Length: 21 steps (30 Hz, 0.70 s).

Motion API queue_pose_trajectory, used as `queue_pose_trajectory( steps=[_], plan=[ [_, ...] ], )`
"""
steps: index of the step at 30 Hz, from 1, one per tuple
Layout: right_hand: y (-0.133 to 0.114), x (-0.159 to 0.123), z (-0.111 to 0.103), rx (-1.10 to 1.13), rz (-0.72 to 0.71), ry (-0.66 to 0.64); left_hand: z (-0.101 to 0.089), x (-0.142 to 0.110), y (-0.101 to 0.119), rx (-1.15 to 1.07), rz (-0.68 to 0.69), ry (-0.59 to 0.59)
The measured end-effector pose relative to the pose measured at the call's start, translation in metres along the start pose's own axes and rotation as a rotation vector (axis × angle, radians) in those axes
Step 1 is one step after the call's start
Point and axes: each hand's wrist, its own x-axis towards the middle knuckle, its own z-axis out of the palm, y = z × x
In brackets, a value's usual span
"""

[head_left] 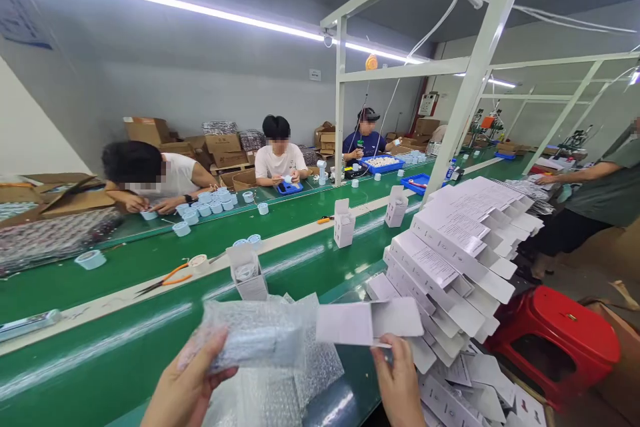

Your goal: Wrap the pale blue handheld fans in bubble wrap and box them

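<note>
The left hand (187,387) has its grip closed round a clear bubble-wrapped bundle (255,337), just left of the flat white cardboard carton (370,321) pinched by the right hand (400,380). Square the carton's mouth open, then align the bundle.

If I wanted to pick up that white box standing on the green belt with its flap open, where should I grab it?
Probably best to take the white box by its two side walls, low down, reaching in from the near side where the left hand and right hand are. It stands upright on the green belt, and its top flap is open and thin, so gripping there would likely bend it or tip it.
</note>
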Motion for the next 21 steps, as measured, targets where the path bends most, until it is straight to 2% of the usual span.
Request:
queue_pose_trajectory(
  steps=[2,4,6,9,11,16,18,21],
  plan=[
    [-0.014,-0.001,0.009,-0.137,-0.229,-0.163,0.002,0.0,0.006,-0.102,0.055,0.01],
    [-0.03,0.004,0.025,-0.247,-0.317,-0.367,0.011,-0.003,0.005,-0.175,0.095,-0.045],
    [-0.044,0.013,0.045,-0.322,-0.379,-0.557,0.023,-0.005,0.0,-0.198,0.086,-0.165],
    [-0.052,0.026,0.07,-0.295,-0.531,-0.746,0.033,-0.001,-0.006,-0.055,0.095,-0.422],
    [-0.049,0.032,0.08,-0.248,-0.595,-0.79,0.03,0.006,-0.004,0.113,0.173,-0.531],
    [-0.036,0.034,0.087,-0.228,-0.485,-0.804,0.017,0.017,0.018,0.547,0.384,-0.537],
    [-0.036,0.033,0.089,-0.189,-0.525,-0.835,0.021,0.014,0.026,0.713,0.505,-0.611],
    [-0.035,0.029,0.094,-0.116,-0.556,-0.785,0.04,0.003,0.032,1.085,0.765,-0.721]
  ],
)
